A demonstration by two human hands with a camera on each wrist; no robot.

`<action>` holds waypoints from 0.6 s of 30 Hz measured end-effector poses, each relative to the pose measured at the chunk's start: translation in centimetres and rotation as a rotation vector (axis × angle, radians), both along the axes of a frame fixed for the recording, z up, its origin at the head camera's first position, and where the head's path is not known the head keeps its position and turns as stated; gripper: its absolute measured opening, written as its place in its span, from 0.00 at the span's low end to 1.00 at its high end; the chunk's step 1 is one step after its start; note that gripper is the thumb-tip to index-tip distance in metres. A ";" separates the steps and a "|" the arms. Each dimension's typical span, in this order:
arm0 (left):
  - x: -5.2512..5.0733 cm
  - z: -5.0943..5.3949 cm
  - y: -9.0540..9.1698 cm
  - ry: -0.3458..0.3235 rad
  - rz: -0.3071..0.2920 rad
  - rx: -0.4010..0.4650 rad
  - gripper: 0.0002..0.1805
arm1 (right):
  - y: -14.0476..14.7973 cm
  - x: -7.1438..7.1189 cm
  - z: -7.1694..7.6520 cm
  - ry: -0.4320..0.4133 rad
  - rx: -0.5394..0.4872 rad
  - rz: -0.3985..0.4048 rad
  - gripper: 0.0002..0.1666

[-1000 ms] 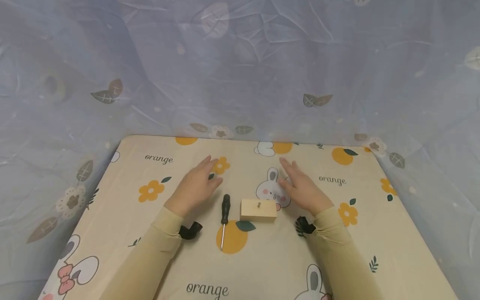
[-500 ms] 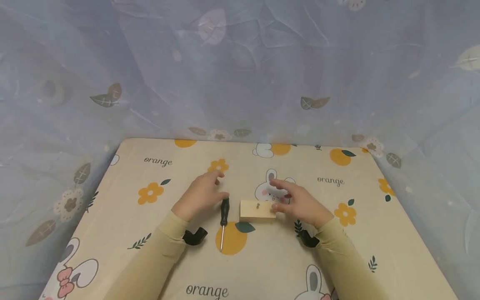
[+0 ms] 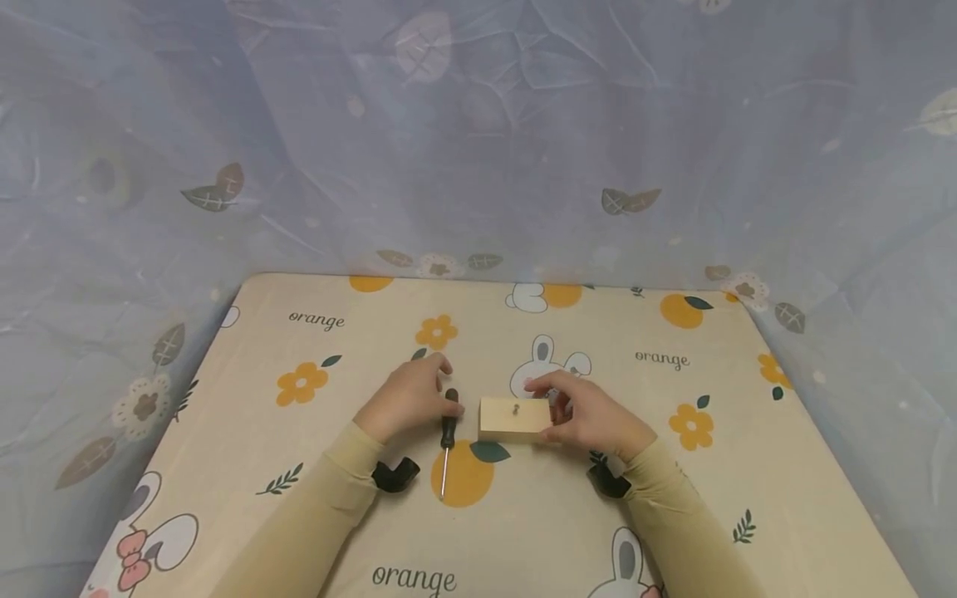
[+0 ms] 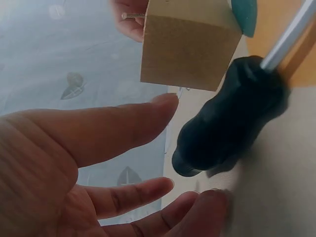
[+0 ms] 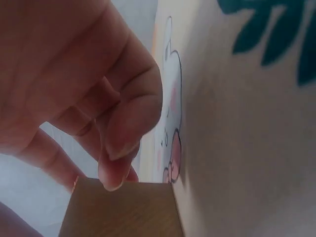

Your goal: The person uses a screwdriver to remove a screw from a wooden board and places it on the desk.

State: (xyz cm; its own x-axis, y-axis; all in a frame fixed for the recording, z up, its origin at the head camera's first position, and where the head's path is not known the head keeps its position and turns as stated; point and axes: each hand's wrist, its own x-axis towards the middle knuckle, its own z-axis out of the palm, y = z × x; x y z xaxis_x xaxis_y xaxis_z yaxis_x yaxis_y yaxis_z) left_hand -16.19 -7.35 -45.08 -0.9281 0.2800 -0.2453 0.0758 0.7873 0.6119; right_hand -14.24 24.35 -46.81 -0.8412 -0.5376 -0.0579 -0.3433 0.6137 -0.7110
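A dark-handled screwdriver (image 3: 449, 423) (image 4: 227, 118) lies on the patterned cover, its metal shaft toward the near edge. My left hand (image 3: 407, 399) (image 4: 113, 143) is beside the handle, thumb and fingers spread; a gap shows between them and it in the left wrist view. To its right sits a pale wooden block (image 3: 512, 419) (image 4: 190, 49) (image 5: 121, 210), with a small screw (image 3: 516, 409) (image 4: 132, 16) standing up from its top. My right hand (image 3: 594, 415) (image 5: 79, 84) is around the block's right end, thumb by the front, forefinger behind; a firm grip is not visible.
The table cover (image 3: 419, 540) is printed with oranges, flowers and rabbits. Pale blue sheeting (image 3: 478, 149) hangs behind and beside the table. A black wrist mount (image 3: 396, 475) shows under the left wrist, and another (image 3: 609, 480) under the right.
Both hands have moved inward and toward the near edge, the left to the screwdriver handle, the right to the block. Their fingers are more bent. Screwdriver and block have not visibly moved.
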 end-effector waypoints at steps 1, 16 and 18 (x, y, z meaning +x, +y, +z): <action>0.0 0.0 0.0 -0.004 -0.001 0.003 0.37 | -0.1 0.0 0.0 -0.008 0.001 0.004 0.42; 0.3 -0.5 0.6 -0.048 0.008 0.030 0.34 | -0.6 0.2 -0.5 -0.079 0.018 -0.010 0.36; 0.3 -0.6 0.7 -0.043 0.018 0.029 0.33 | -0.6 0.2 -0.5 -0.078 0.022 -0.012 0.36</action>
